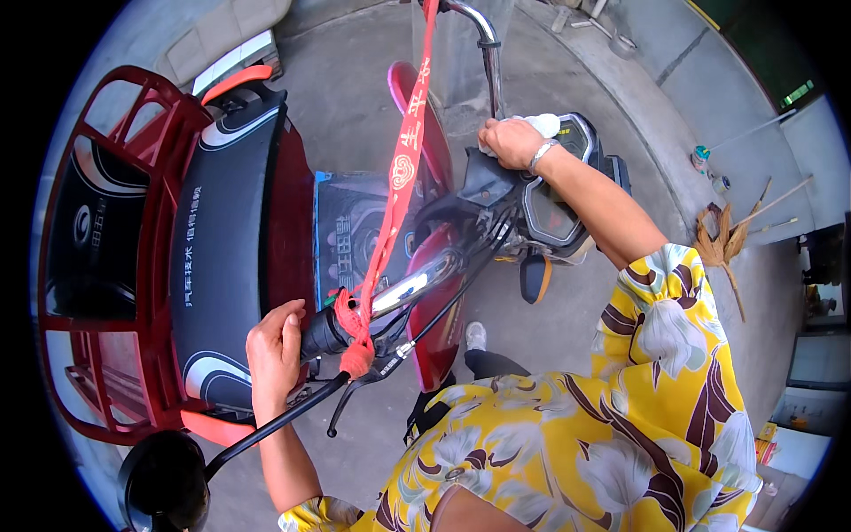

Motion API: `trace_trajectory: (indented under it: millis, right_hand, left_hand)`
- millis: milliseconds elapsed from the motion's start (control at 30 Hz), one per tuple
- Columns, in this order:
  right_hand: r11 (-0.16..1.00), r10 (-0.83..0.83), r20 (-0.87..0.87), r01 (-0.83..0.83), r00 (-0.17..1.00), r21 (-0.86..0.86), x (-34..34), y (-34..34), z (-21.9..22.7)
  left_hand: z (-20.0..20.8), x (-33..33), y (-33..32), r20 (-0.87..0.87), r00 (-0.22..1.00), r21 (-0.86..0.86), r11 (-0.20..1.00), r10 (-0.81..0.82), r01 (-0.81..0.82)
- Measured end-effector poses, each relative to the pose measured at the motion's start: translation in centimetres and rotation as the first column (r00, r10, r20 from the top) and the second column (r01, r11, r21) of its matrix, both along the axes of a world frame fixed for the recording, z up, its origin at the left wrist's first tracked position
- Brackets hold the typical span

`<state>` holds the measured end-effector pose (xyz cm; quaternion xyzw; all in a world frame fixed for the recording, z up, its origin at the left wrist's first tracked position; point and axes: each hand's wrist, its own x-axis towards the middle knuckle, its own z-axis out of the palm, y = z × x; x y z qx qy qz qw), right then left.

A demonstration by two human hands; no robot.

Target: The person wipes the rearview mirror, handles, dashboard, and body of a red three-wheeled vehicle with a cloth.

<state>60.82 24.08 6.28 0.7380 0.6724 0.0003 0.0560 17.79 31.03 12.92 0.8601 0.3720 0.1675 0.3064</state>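
My right hand (512, 144) is closed round a white cloth (543, 125), which bunches out past the knuckles beside the instrument panel (551, 213) of a red three-wheeled motorcycle. My left hand (275, 350) is curled at the outer end of the black handlebar grip (324, 334), its fingertips partly hidden. A red ribbon (403, 173) with pale lettering is knotted round the chrome handlebar (417, 285) beside that grip and stretches up to the far handlebar (489, 53). Below the knot, a black lever (342, 403) sticks out.
Left of the handlebars is the dark padded seat (222, 213) with a red metal frame (53, 372) behind it. A round mirror (164, 481) juts toward me on a black stalk. An orange-black turn signal (534, 279) hangs below the panel. Dried leaves (716, 238) lie by the wall.
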Motion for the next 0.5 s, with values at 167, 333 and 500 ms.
trace_trajectory:
  millis: [167,333,500]
  right_hand:
    - [0.950,0.268,-0.222,-0.295,0.937,-0.098,-5.2,-0.7,1.2]
    - [0.893,0.153,-0.398,-0.299,0.905,-0.336,-7.8,0.0,0.6]
    - [0.884,0.087,-0.273,-0.200,0.958,-0.422,-8.6,0.4,1.6]
  left_hand:
    - [0.0,-0.3,0.1,-0.002,1.000,-0.004,1.000,0.010,-0.010]
    - [-0.2,-0.2,0.1,0.009,1.000,-0.017,1.000,0.011,-0.011]
    - [-0.3,-0.1,0.3,0.020,1.000,0.001,1.000,0.005,-0.005]
